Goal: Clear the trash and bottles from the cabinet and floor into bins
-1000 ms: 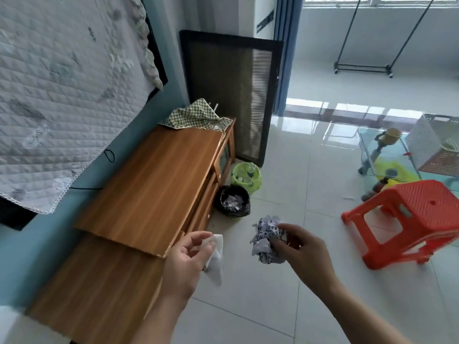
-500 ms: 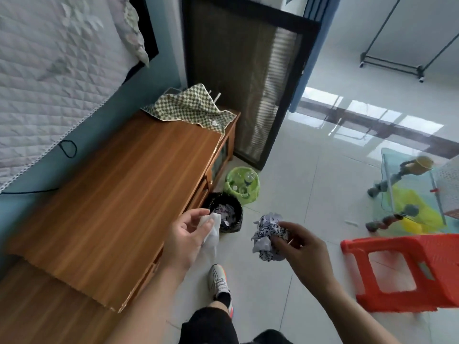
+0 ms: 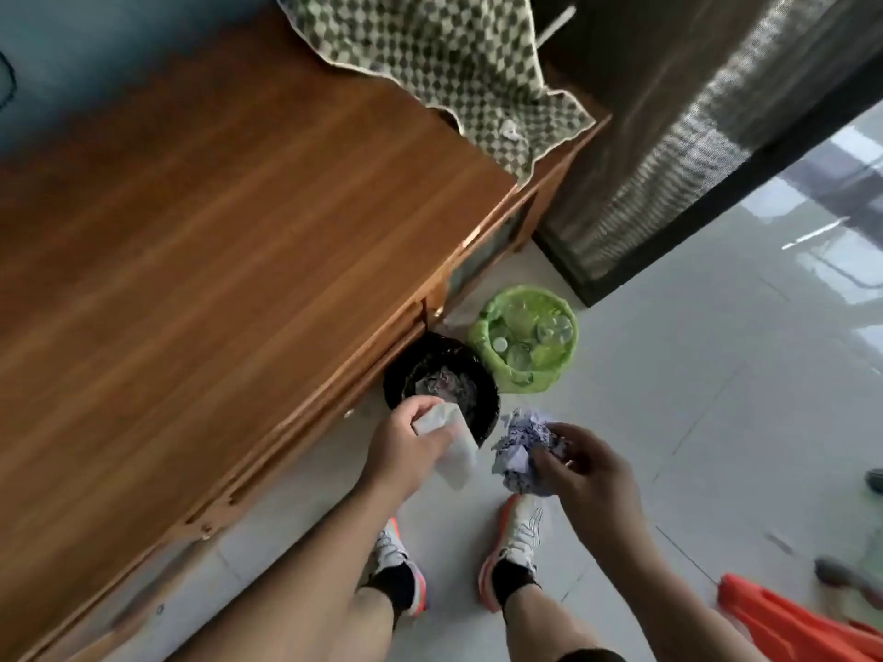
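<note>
Two pieces of trash are in hand, one per hand. The left hand (image 3: 401, 451) pinches a white tissue (image 3: 451, 449) between thumb and fingers; the tissue hangs over the near rim of the black bin (image 3: 485, 398), probably so that opening the fingers drops it inside. The right hand (image 3: 585, 470) is closed around a crumpled wad of patterned paper (image 3: 521, 453), held beside that bin's near rim, over bare floor (image 3: 693, 422); it likely needs to move over the opening before release. The black bin stands against the front of the wooden cabinet (image 3: 215, 231) and already contains crumpled paper. The green bin (image 3: 478, 336) touches it on the far side and holds clear bottles, which suggests sorting: paper in black, bottles in green.

The cabinet edge hides the black bin's left side. A checked cloth (image 3: 439, 59) covers the cabinet's far corner, so anything beneath cannot be seen. An orange object (image 3: 783, 623), lower right, is cut off and blurred
</note>
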